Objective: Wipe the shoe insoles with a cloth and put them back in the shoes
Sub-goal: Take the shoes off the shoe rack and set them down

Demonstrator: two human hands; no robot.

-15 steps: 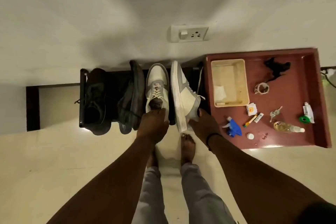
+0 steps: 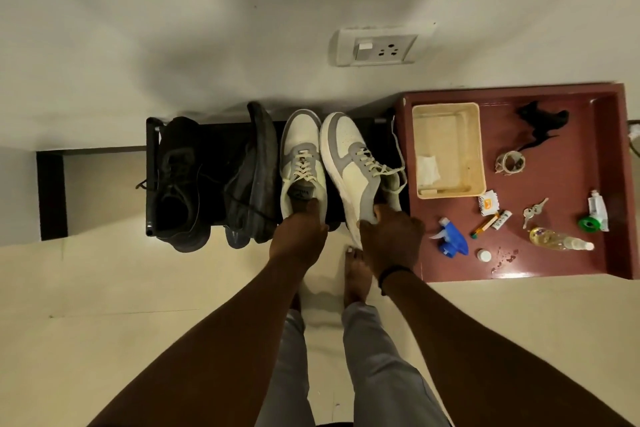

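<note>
Two white and grey sneakers stand side by side on a black shoe rack [image 2: 152, 180], toes toward the wall. My left hand [image 2: 300, 236] grips the heel end of the left sneaker [image 2: 301, 156], fingers reaching into its opening. The right sneaker [image 2: 349, 156] is tilted a little onto its side, and my right hand [image 2: 391, 239] grips its heel. The insoles are not visible. A white folded cloth [image 2: 427, 170] lies inside a cream plastic basket [image 2: 446, 114] on the table to the right.
Two black shoes [image 2: 180, 180] fill the rack's left part. A dark red table [image 2: 554, 263] at the right carries a blue spray head [image 2: 450, 243], keys, tape roll, a small bottle [image 2: 557, 241] and tubes. My bare feet [image 2: 356, 270] stand on the pale floor below the rack. A wall socket [image 2: 381, 47] sits above.
The right sneaker has turned from lying on its side toward upright, its laces now facing up. Both hands stay at the heels.
</note>
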